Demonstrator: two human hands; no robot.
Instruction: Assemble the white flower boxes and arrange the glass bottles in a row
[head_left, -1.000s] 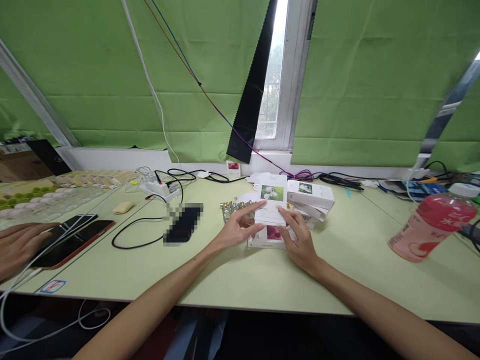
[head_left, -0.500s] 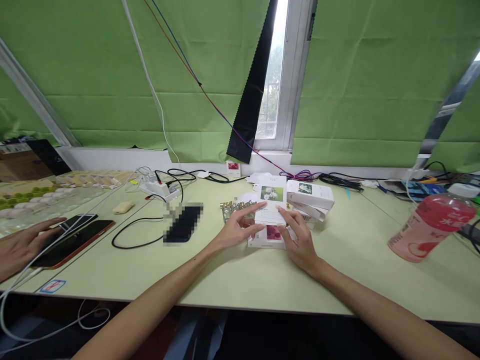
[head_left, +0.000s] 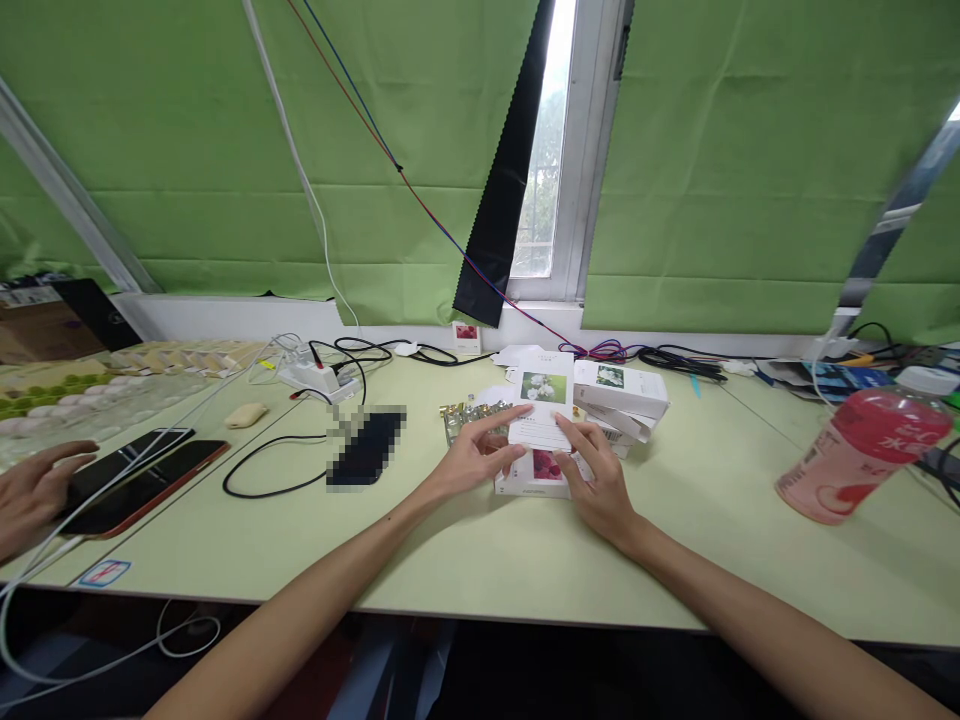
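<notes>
A white card (head_left: 544,388) with a picture of white flowers is held between my two hands, tilted up toward me. My left hand (head_left: 480,450) pinches its left edge with thumb and index finger. On the other side, my right hand (head_left: 598,475) has its fingers closed at the card's right edge. Just below lies a white box (head_left: 534,487) with a red picture, partly covered by the card. Behind my left hand are shiny, clear and gold-coloured small items (head_left: 459,422) that I cannot name. Several white boxes (head_left: 622,385) are piled to the right of the card.
A pink drink bottle (head_left: 847,455) stands at the right. To the left lie a dark phone-like object (head_left: 367,448), partly pixelated, and a power strip (head_left: 319,378) with cables. A co-worker's hand (head_left: 41,495) is over phones (head_left: 161,485) at far left. Egg trays (head_left: 112,400) stand behind.
My hands and the card stay nearly still, with the card shifting only very slightly. At far left, the co-worker's hand has drawn back leftward from the phones.
</notes>
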